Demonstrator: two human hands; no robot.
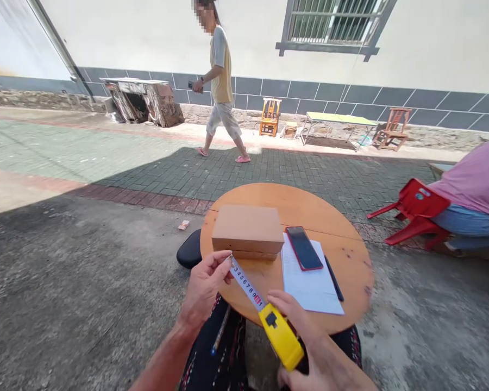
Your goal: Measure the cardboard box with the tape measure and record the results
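A yellow tape measure (283,338) lies in my right hand (309,336), which is closed around its case. Its white blade (246,283) is drawn out a short way, with numbers up to just past the red ten mark showing. My left hand (206,279) pinches the blade's free end between thumb and fingers. Just beyond that hand, a closed brown cardboard box (248,224) rests on the round wooden table (354,288). To the right of the box, a phone with a red edge (304,248) lies on white paper (309,296), beside a black pen (334,278).
A black seat (188,250) shows left of the table. At the right, a person in a pink top (472,176) is on a red plastic chair (419,206). Another person (220,70) walks across the paving. Wooden chairs and a folding table (340,118) stand along the wall.
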